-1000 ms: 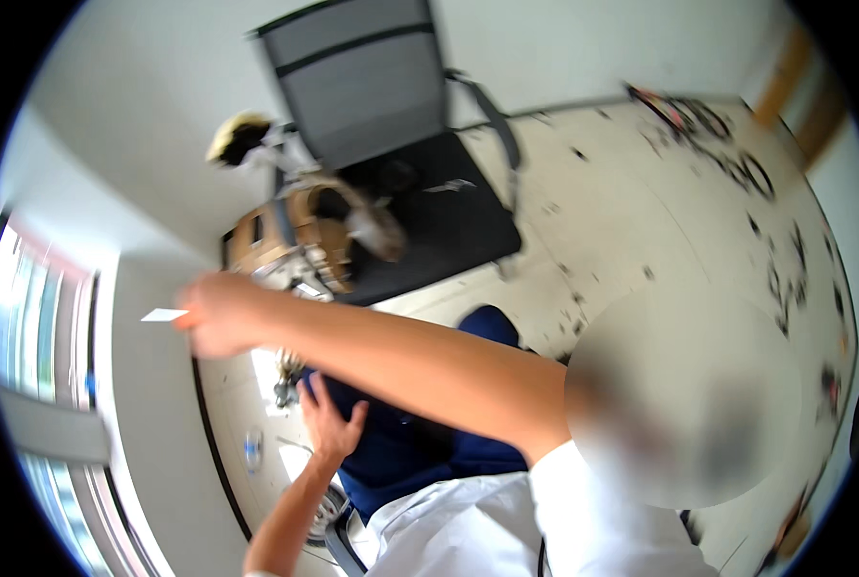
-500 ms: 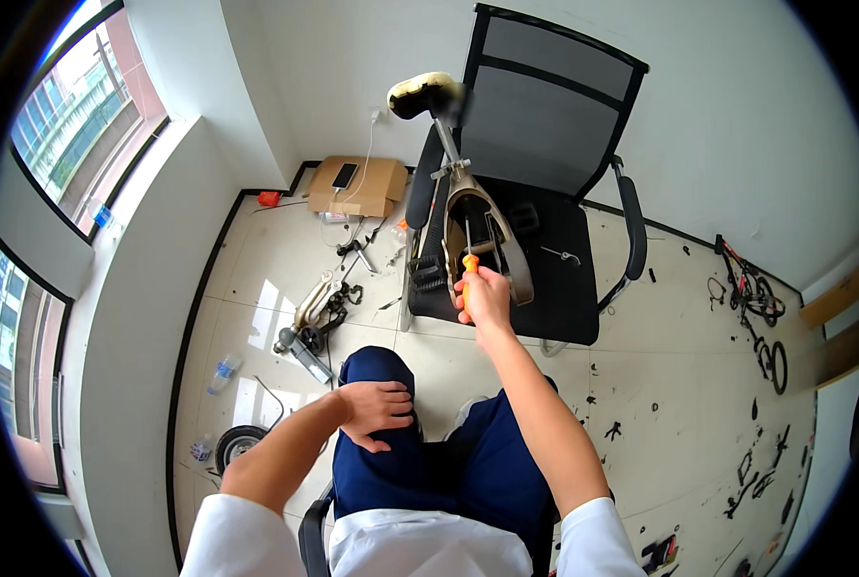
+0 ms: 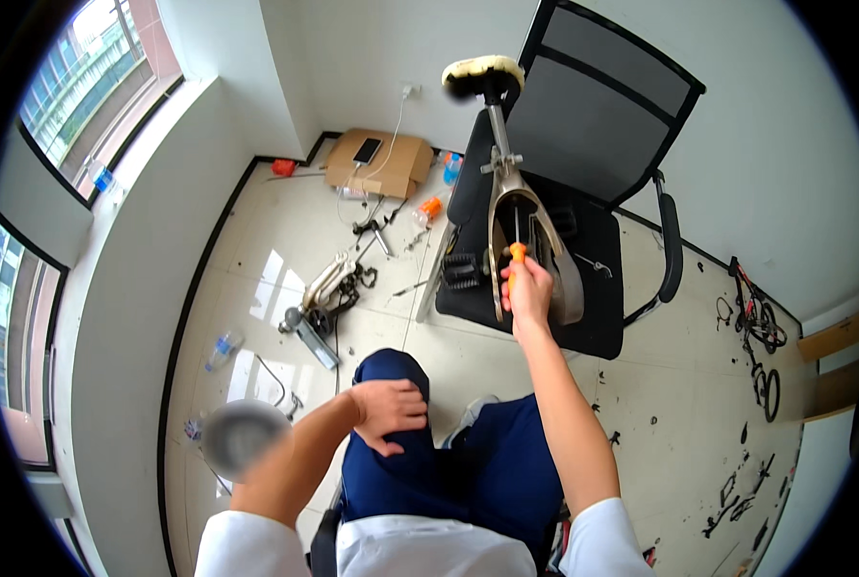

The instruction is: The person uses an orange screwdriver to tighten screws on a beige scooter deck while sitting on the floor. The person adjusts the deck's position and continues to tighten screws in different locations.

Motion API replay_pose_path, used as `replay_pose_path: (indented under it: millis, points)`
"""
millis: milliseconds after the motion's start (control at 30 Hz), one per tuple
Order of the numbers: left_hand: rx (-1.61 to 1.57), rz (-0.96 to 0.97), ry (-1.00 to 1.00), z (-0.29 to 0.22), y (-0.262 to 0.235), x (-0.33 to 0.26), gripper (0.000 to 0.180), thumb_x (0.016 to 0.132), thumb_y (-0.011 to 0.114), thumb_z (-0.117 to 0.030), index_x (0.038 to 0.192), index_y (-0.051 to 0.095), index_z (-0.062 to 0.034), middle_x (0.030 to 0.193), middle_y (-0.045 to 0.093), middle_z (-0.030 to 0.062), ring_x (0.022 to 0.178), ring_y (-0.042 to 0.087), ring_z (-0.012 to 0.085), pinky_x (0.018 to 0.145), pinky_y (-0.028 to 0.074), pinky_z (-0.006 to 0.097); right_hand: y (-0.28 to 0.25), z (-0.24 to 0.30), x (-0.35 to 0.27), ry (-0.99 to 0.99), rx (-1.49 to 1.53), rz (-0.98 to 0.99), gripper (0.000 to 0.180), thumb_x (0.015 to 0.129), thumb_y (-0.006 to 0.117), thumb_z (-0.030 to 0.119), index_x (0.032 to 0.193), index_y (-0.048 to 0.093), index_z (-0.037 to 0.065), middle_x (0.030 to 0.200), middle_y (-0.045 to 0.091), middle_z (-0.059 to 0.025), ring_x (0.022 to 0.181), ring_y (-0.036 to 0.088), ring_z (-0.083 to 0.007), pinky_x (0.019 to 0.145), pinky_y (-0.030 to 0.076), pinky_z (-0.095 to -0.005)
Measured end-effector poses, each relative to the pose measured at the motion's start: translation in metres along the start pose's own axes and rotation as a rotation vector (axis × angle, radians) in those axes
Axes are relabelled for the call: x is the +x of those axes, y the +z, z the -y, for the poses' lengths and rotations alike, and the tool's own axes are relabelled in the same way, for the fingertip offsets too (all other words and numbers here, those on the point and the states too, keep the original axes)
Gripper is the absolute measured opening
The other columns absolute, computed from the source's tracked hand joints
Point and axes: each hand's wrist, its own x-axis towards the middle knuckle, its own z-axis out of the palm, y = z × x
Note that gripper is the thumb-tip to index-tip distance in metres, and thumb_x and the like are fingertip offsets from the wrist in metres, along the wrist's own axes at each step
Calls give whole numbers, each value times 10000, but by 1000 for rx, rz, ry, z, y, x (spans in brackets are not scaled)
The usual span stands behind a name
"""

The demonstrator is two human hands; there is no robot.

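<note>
My right hand (image 3: pixel 528 293) is closed around the orange handle of a screwdriver (image 3: pixel 517 252). The tool's shaft points away from me into the hollow of a metallic bicycle frame (image 3: pixel 566 279); the tip is hard to make out against the dark inside. This frame rests on the seat of a black office chair (image 3: pixel 597 332), with a cream-and-black saddle (image 3: pixel 482 72) on its post at the far end and a black pedal (image 3: pixel 461 272) at its left. My left hand (image 3: pixel 391 412) lies with fingers spread on my left knee, holding nothing.
Left of the chair, metal bike parts (image 3: pixel 325 288) lie on the tiled floor. A cardboard box (image 3: pixel 405 159) carries a phone (image 3: pixel 367 151) on a white cable. Bottles (image 3: pixel 223 351) lie about. A wheel (image 3: pixel 245 438) is near my left forearm. Bicycle pieces (image 3: pixel 758 317) spread along the right wall.
The view has shifted, so chair and frame appear further right. My right hand keeps its grip on the screwdriver inside the frame. The left hand still rests on my knee.
</note>
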Motion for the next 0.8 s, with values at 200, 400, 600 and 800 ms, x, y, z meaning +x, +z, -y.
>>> replay_pose_path:
  millis: [200, 400, 600, 800]
  points:
    - [34, -21, 5, 5, -6, -2, 537, 686, 650, -504, 977, 575, -60, 984, 581, 121, 985, 556, 297, 937, 398, 404, 6, 1, 4, -75, -19, -24, 158, 924, 522, 141, 948, 619, 18, 700, 563, 2, 505, 478, -52, 453, 377, -225]
    - [29, 2, -19, 7, -5, -3, 548, 690, 633, -511, 989, 584, -54, 1003, 586, 131, 999, 559, 295, 954, 393, 409, 7, 4, 14, -95, -9, 13, 169, 927, 524, 142, 950, 624, 8, 710, 574, -3, 508, 482, -59, 461, 381, -233]
    - [19, 6, -15, 2, 1, 0, 576, 699, 631, -497, 1050, 587, -42, 1045, 592, 137, 1034, 562, 306, 986, 390, 408, 4, 0, 10, -59, -10, 15, 163, 929, 513, 133, 951, 609, 2, 716, 565, -11, 508, 480, -60, 458, 387, -234]
    - [25, -17, -37, -3, 1, -4, 568, 683, 647, -489, 1035, 590, -46, 1047, 592, 145, 1063, 565, 313, 994, 396, 416, 5, 1, 5, -5, 55, -18, 141, 929, 509, 151, 900, 594, 43, 726, 557, 2, 505, 477, -45, 399, 336, -214]
